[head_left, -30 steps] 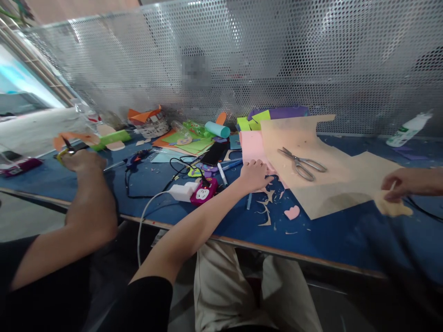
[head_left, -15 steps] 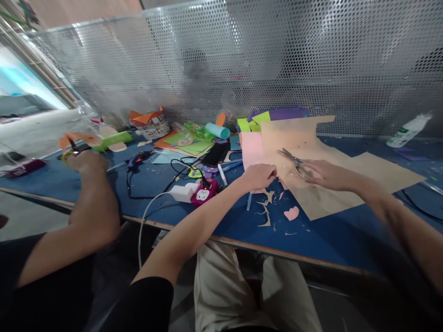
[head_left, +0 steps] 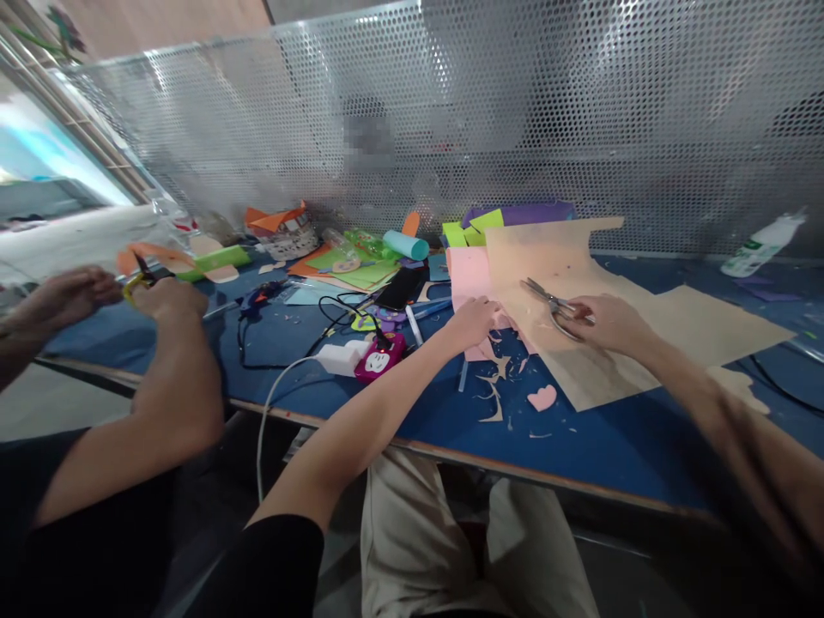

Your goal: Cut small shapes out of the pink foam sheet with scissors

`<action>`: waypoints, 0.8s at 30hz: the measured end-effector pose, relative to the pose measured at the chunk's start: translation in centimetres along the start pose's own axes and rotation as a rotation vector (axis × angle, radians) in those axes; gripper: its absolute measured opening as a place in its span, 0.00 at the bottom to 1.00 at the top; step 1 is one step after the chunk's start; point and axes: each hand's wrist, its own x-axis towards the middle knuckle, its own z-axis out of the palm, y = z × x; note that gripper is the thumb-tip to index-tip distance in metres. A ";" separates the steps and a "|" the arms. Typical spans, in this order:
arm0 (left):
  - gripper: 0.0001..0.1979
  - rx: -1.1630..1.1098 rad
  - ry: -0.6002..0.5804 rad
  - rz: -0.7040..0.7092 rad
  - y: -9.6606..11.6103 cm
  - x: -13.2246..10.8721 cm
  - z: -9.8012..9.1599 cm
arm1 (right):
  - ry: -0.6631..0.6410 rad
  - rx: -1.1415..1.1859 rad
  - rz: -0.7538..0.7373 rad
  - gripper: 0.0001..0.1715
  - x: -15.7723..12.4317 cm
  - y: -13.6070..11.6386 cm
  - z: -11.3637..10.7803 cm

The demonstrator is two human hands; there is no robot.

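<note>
My left hand (head_left: 475, 320) rests with curled fingers on the lower edge of a pink foam sheet (head_left: 469, 273), pinching it. Closed over the handles of the metal scissors (head_left: 544, 298) is my right hand (head_left: 603, 323); the blades point away to the left. The scissors lie on a large tan sheet (head_left: 644, 326) that overlaps the pink one. A pink heart cutout (head_left: 542, 397) and tan scraps (head_left: 494, 396) lie on the blue table (head_left: 618, 446) just in front of my hands.
A co-worker's two hands (head_left: 160, 296) at the left hold yellow-handled scissors and orange paper. A white charger and pink power strip (head_left: 377, 356), a glue gun (head_left: 257, 299), a phone, coloured sheets and a white bottle (head_left: 760, 245) lie along a perforated metal screen (head_left: 451, 112).
My right hand came in from the far right, leaving a tan cutout there, and closed on the scissors. My left hand barely shifted. The co-worker's second hand came into view.
</note>
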 end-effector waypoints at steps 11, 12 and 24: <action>0.21 -0.421 -0.068 -0.067 0.5 -0.3 -1.1 | -0.050 -0.015 0.058 0.20 -0.5 -0.6 0.4; 0.21 -0.381 -0.038 -0.090 0.6 -0.3 -1.2 | -0.057 -0.024 0.069 0.19 -0.8 -0.6 0.4; 0.24 -0.077 -0.086 0.119 0.5 0.7 -0.6 | 0.062 -0.094 0.114 0.26 -1.6 0.0 -0.8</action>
